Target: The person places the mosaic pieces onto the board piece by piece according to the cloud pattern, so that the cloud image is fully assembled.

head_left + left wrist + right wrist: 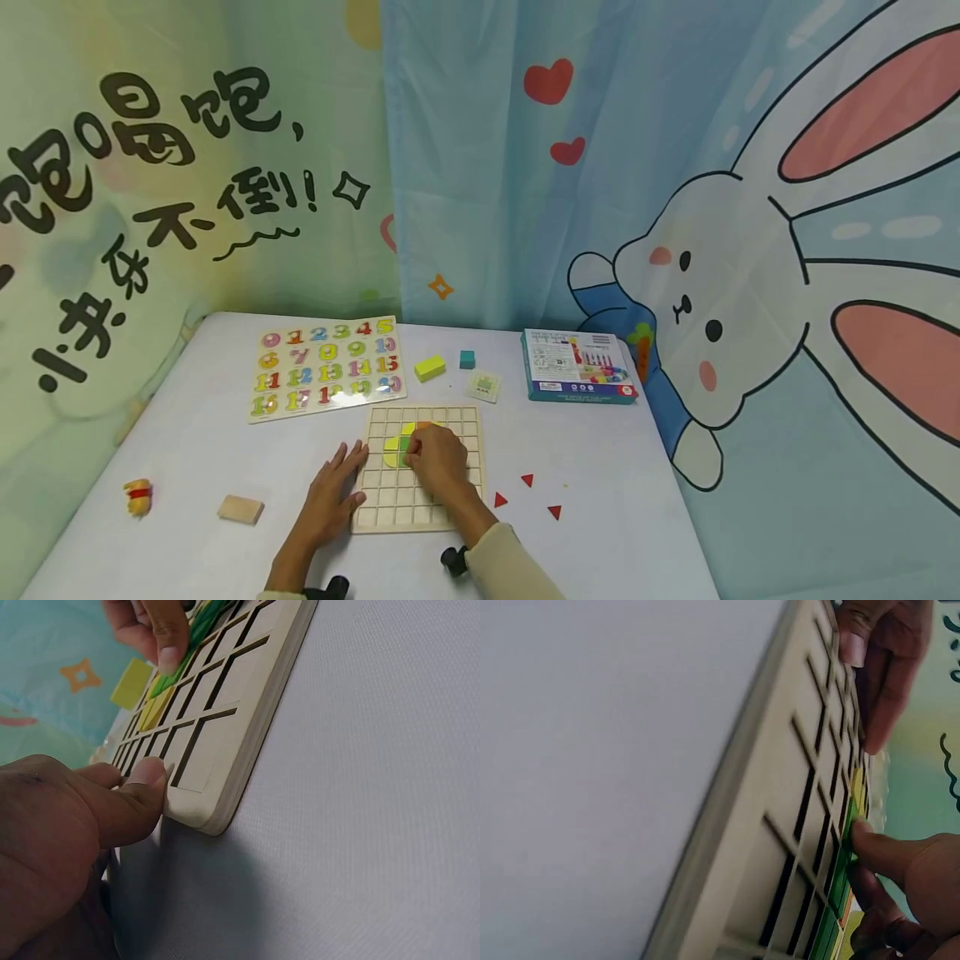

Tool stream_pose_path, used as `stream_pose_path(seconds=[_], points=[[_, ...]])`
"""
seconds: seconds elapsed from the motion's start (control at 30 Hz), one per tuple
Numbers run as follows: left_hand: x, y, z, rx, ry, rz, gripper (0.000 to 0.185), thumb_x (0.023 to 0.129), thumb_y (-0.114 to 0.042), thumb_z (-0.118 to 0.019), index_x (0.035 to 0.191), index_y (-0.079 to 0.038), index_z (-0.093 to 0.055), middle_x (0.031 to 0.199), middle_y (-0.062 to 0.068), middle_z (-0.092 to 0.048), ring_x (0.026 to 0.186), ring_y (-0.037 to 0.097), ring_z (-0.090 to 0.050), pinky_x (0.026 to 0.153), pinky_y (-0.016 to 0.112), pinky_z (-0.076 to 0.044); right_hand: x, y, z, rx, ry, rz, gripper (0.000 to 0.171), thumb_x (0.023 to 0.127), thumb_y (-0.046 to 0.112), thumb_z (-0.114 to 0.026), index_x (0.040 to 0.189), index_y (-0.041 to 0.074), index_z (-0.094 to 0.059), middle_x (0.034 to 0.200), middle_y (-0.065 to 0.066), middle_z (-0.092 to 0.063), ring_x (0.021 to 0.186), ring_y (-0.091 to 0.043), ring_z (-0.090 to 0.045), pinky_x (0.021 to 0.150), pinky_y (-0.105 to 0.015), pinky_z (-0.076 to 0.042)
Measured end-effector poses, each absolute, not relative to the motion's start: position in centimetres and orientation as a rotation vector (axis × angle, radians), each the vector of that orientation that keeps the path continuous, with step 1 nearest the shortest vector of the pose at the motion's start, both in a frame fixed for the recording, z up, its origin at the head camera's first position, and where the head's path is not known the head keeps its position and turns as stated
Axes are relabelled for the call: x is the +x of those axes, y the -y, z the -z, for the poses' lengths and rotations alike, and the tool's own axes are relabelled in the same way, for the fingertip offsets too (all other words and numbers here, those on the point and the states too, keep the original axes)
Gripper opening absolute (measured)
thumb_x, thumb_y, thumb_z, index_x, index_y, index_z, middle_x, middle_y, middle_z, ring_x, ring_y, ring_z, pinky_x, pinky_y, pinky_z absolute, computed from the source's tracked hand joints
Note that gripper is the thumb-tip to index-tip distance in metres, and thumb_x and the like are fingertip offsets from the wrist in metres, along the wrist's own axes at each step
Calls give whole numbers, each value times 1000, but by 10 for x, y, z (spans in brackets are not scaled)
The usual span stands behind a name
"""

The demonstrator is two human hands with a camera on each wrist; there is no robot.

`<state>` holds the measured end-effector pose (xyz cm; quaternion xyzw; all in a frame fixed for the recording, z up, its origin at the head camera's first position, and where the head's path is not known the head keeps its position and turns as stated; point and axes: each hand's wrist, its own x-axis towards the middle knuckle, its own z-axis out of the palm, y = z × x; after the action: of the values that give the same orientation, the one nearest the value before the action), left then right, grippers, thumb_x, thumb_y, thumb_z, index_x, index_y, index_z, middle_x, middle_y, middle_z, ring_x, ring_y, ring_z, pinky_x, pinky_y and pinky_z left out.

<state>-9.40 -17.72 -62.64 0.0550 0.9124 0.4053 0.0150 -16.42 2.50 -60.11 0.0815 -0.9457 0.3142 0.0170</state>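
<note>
Numbers 1–20 legible on number board (327, 369). Box (578, 366) print unreadable. Right hand (437, 457) pinching green piece (174, 678), partly hidden; left hand (333, 492) flat, steadying grid board (390, 492).

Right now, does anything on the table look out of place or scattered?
Mostly tidy. Three red triangles lie loose right of the grid board, and a small yellow-red toy lies tipped near the table's left edge.

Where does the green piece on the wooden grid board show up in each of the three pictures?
Head: the green piece lies low centre, just left of the right hand.
Left wrist: top centre, under the right hand's fingertips.
Right wrist: bottom right, seen edge-on.
Shared landmark: the grid board.
</note>
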Motion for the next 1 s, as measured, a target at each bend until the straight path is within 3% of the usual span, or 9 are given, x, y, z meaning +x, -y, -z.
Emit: stream_pose_path(seconds=[0.1, 0.23, 0.37, 0.47, 0.6, 0.77, 1.0], points=[[-94, 178, 627, 181, -2843, -1265, 74, 89, 3, -76, 157, -6, -50, 169, 18, -41, 160, 51, -25, 130, 72, -18, -162, -27, 599, 275, 2971, -952, 24, 82, 20, -92, 69, 24, -72, 70, 14, -63, 69, -3, -54, 59, -25, -40], [-93, 178, 627, 185, -2831, -1267, 74, 89, 4, -76, 157, -6, -50, 169, 18, -40, 160, 51, -24, 130, 72, -17, -157, -36, 597, 301, 2979, -1020, 14, 80, 20, -94, 84, 22, -80, 77, 11, -68, 75, -5, -59, 64, -25, -45], [-92, 179, 628, 176, -2813, -1269, 74, 89, 5, -75, 157, -5, -49, 170, 17, -39, 161, 51, -23, 131, 71, -15, -149, -54, 595, 246, 2925, -1160, 23, 80, 21, -94, 100, 18, -83, 85, 5, -74, 84, -11, -64, 70, -26, -49], [-92, 178, 628, 175, -2816, -1265, 74, 89, 5, -75, 157, -5, -49, 170, 17, -39, 161, 51, -23, 131, 72, -15, -142, -74, 591, 108, 2865, -1253, 25, 82, 21, -93, 104, 17, -82, 88, 2, -75, 81, -14, -64, 67, -26, -47], [-92, 178, 628, 168, -2823, -1259, 75, 89, 5, -75, 158, -6, -48, 170, 17, -39, 161, 50, -23, 131, 72, -15, -133, -109, 589, -127, 2802, -1311, 27, 81, 19, -93, 105, 18, -81, 87, 3, -74, 80, -15, -62, 67, -26, -44], [-94, 177, 628, 151, -2801, -1258, 75, 90, 5, -74, 159, -6, -46, 171, 16, -36, 162, 49, -20, 132, 70, -12, -123, -155, 598, -407, 2785, -1170, 28, 80, 20, -93, 105, 19, -80, 90, 2, -73, 86, -18, -65, 72, -32, -48], [-95, 178, 628, 146, -2797, -1244, 75, 91, 4, -74, 160, -7, -46, 172, 16, -36, 163, 48, -19, 132, 70, -11, -118, -191, 612, -591, 2831, -959, 25, 78, 19, -94, 96, 12, -76, 88, -6, -66, 79, -22, -60, 62, -33, -45]])
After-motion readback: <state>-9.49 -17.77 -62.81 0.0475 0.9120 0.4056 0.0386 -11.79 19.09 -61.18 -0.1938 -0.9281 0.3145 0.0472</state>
